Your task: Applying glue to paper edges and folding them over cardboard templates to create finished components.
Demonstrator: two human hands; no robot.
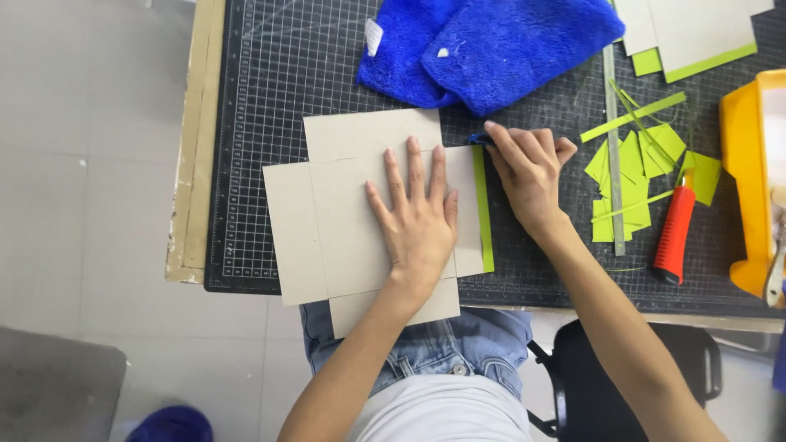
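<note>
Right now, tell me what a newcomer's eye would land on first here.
First the left hand, pressed flat on a cross-shaped grey cardboard piece at the middle of the dark gridded cutting mat, while the right hand works a small dark tool along its green edge strip. Next comes the bright blue towel bunched at the top, then the green paper scraps and red-handled knife at right.

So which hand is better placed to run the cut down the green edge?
Right, probably. The right hand already grips the small blue tool at the top of the green strip. The left hand lies flat on the grey cardboard, pinning it.
</note>
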